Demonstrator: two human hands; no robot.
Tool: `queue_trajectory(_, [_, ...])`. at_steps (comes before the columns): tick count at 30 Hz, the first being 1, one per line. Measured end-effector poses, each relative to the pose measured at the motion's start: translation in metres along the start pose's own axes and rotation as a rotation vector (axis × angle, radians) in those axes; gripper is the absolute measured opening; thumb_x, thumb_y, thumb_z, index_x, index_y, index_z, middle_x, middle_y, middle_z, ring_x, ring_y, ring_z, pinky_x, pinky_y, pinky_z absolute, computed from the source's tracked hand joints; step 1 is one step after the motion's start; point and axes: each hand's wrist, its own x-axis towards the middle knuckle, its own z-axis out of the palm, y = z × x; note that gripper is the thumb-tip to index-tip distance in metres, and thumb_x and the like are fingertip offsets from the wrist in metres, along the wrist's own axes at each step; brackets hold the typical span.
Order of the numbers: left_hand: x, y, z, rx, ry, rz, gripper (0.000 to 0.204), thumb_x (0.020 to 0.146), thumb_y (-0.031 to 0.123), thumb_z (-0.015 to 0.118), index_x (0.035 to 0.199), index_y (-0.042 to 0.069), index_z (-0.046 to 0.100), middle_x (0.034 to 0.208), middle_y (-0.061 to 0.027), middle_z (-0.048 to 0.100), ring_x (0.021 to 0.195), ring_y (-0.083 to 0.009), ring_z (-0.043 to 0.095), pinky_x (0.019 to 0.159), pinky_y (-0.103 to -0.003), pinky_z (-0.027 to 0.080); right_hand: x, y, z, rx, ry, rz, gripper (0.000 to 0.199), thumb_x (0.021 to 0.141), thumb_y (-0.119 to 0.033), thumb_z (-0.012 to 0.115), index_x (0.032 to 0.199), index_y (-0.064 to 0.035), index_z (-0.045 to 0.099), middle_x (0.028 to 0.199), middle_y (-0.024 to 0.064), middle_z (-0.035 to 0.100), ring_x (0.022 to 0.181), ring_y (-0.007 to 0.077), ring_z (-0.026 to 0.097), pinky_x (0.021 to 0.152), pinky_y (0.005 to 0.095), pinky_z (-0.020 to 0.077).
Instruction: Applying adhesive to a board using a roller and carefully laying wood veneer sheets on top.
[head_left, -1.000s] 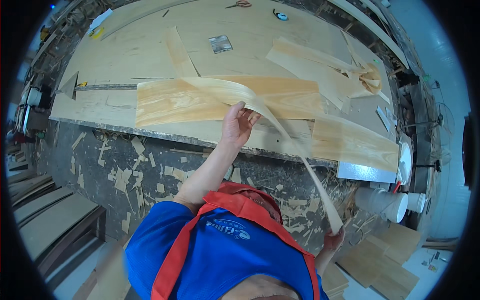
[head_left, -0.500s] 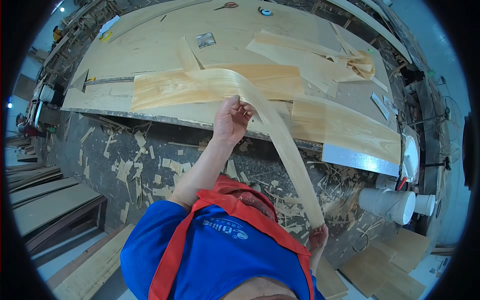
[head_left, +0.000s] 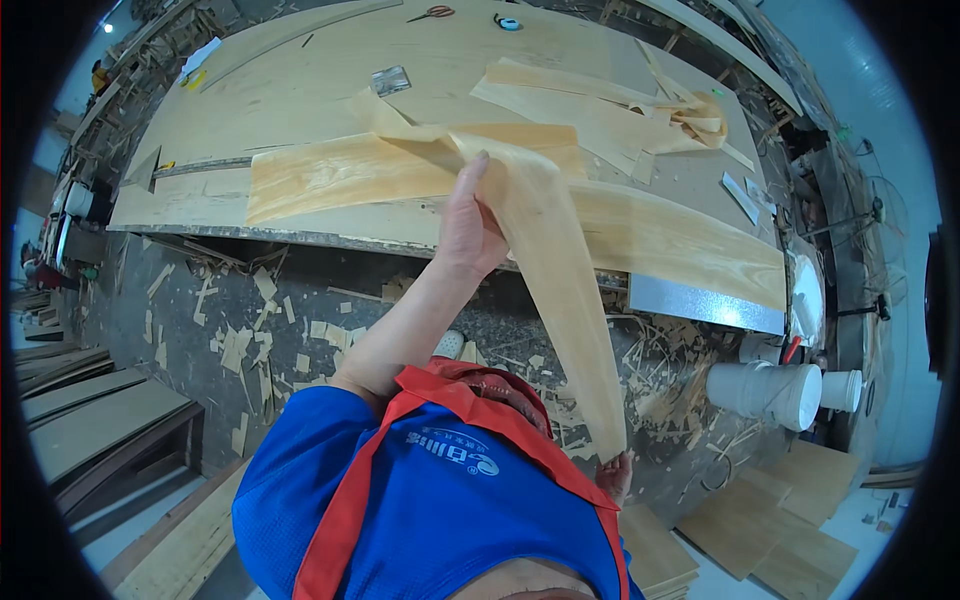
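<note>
A long strip of pale wood veneer (head_left: 560, 290) runs from the worktable down to my right side, twisted and folded over near the table. My left hand (head_left: 470, 225) grips its upper part, thumb on the near side and the other fingers partly hidden behind it. Down at my right hip, my right hand (head_left: 614, 477) is closed on the strip's lower end. Behind the strip, a flat veneer sheet (head_left: 320, 180) lies along the near part of the table. A second veneer sheet (head_left: 690, 235) lies to its right, overlapping a shiny silver panel (head_left: 705, 307).
The large worktable (head_left: 290, 110) carries scissors (head_left: 432, 13), a tape measure (head_left: 508, 24), a small silver packet (head_left: 391, 80) and crumpled veneer offcuts (head_left: 690, 125). White buckets (head_left: 765, 393) stand at the right. Wood scraps (head_left: 235, 350) litter the floor.
My left hand has turned and moved up slightly, and the strip now twists and shows its broad face. My right hand keeps the lower end. The view has shifted a little.
</note>
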Motion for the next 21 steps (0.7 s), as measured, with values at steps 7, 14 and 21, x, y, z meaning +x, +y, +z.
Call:
queue_trajectory(7, [0.026,0.040,0.023,0.157,-0.143,0.039,0.035,0.103,0.039,0.060,0.119,0.008,0.063,0.108,-0.0085,0.074,0.096,-0.0216,0.072,0.085,-0.038,0.056,-0.005,0.002,-0.008,0.069,0.037,-0.004,0.027,0.102,-0.025,0.060,0.121,-0.0059,0.064,0.120,0.0046,0.073,0.108,0.0212,0.070,0.089,0.0361,0.0572])
queue_trajectory(14, [0.072,0.113,0.074,0.348,-0.334,0.202,0.034,0.100,0.027,0.064,0.123,0.001,0.061,0.110,-0.0102,0.073,0.095,-0.0225,0.073,0.086,-0.038,0.059,0.006,-0.008,0.031,-0.017,-0.023,-0.063,0.025,0.102,-0.025,0.060,0.118,-0.0070,0.066,0.116,0.0033,0.073,0.104,0.0189,0.069,0.082,0.0343,0.0576])
queue_trajectory(21, [0.088,0.139,0.130,0.528,-0.385,0.310,0.029,0.098,0.016,0.062,0.122,0.001,0.059,0.106,-0.0100,0.071,0.090,-0.0232,0.073,0.079,-0.040,0.062,0.020,-0.030,0.035,0.057,-0.225,-0.054,0.032,0.105,-0.025,0.055,0.128,-0.0049,0.063,0.120,0.0054,0.072,0.105,0.0201,0.069,0.090,0.0367,0.0570])
